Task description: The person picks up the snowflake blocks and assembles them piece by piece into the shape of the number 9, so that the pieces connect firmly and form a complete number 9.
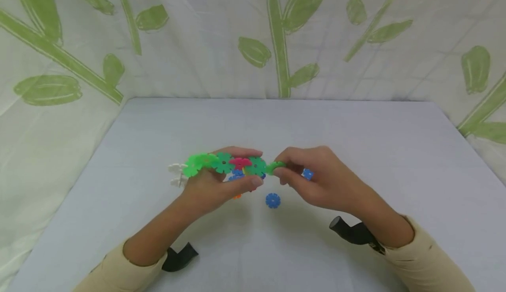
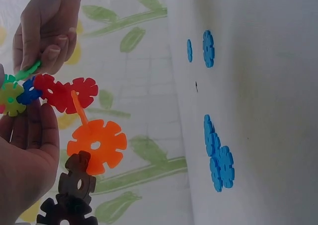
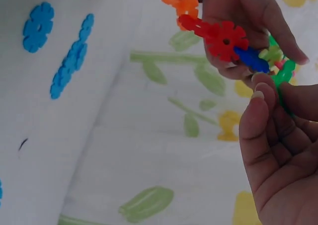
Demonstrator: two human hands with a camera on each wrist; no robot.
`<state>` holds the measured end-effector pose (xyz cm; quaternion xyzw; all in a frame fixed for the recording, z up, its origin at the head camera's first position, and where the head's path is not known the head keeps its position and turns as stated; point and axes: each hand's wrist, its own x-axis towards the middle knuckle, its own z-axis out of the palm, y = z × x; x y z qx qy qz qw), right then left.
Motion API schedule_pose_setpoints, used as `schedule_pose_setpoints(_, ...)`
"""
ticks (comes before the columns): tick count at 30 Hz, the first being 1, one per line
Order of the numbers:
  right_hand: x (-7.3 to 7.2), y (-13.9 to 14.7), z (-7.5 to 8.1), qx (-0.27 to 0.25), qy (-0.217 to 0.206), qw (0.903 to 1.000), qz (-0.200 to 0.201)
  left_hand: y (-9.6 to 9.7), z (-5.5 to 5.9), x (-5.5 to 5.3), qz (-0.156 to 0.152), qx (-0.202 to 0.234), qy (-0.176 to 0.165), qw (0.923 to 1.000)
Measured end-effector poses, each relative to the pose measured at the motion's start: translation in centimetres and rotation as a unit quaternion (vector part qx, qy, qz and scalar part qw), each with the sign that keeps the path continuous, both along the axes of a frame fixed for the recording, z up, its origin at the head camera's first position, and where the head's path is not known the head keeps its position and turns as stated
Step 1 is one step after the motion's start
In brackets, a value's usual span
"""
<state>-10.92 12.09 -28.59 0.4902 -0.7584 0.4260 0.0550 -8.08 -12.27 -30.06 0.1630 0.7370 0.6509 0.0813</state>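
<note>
A chain of interlocking snowflake discs (image 1: 224, 163) in several colours lies across my left hand (image 1: 205, 193), which holds it between thumb and fingers. Red discs (image 2: 85, 93), an orange disc (image 2: 114, 144) and dark discs (image 2: 77, 183) hang along one part of it in the left wrist view. White discs (image 1: 178, 181) stick out past the hand's left side. With thumb and fingertips, my right hand (image 1: 322, 180) pinches a green snowflake disc (image 1: 272, 167) against the chain's right end. Fingers partly hide that disc, and I cannot tell whether it is slotted in.
Loose blue discs lie on the pale tabletop (image 1: 316, 125): one blue disc (image 1: 272, 200) below the hands, another blue disc (image 1: 307, 174) partly behind the right hand. A small cluster of blue discs (image 2: 218, 160) shows in the left wrist view. A cloth with painted leaves (image 1: 254, 51) hangs behind.
</note>
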Motion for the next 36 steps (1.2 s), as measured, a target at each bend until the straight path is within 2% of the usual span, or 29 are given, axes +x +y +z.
schedule_pose_setpoints(3, 0.1, 0.0, 0.0, 0.016, 0.025, 0.9996, -0.002, 0.1, 0.0, 0.1, -0.009, 0.005, -0.010, 0.9999)
schedule_pose_setpoints(7, 0.1, -0.1, -0.1, 0.023, 0.052, 0.9984, -0.001, 0.3, 0.1, 0.1, -0.004, -0.013, 0.011, 0.9999)
schedule_pose_setpoints(11, 0.1, 0.0, -0.1, 0.027, 0.056, 0.9981, -0.006, 0.5, 0.0, 0.1, 0.004, -0.028, 0.024, 0.9993)
schedule_pose_setpoints(16, 0.5, -0.1, 0.0, 0.028, 0.071, 0.9970, -0.014, 0.6, 0.0, 0.3, -0.004, 0.005, -0.023, 0.9997)
schedule_pose_setpoints(19, 1.0, -0.3, 0.1, 0.022, 0.088, 0.9957, -0.018, 0.7, -0.1, 0.3, -0.006, -0.006, -0.039, 0.9992)
schedule_pose_setpoints(22, 1.2, -0.4, 0.1, 0.018, 0.106, 0.9939, -0.025, 0.8, -0.2, 0.3, -0.005, -0.037, -0.038, 0.9986)
schedule_pose_setpoints(24, 1.2, -0.6, 0.0, 0.012, 0.112, 0.9931, -0.030, 0.9, -0.3, 0.2, -0.004, -0.027, -0.044, 0.9987)
schedule_pose_setpoints(26, 1.0, -0.9, -0.3, -0.003, 0.101, 0.9945, -0.029, 0.8, -0.5, 0.2, 0.001, -0.012, -0.031, 0.9995)
schedule_pose_setpoints(30, 0.4, -1.6, -0.9, -0.050, 0.027, 0.9984, 0.003, 1.0, -1.0, -0.1, 0.003, 0.053, 0.015, 0.9985)
schedule_pose_setpoints(32, 0.1, -1.8, -1.1, -0.060, -0.005, 0.9980, 0.018, 1.1, -1.1, -0.2, 0.010, 0.062, 0.039, 0.9973)
schedule_pose_setpoints(34, -0.2, -1.6, -1.2, -0.047, -0.018, 0.9985, 0.021, 1.2, -1.2, -0.3, 0.021, 0.068, 0.052, 0.9961)
schedule_pose_setpoints(36, -0.6, -1.3, -1.3, -0.003, -0.033, 0.9994, 0.011, 1.1, -1.2, -0.4, 0.034, 0.072, 0.056, 0.9953)
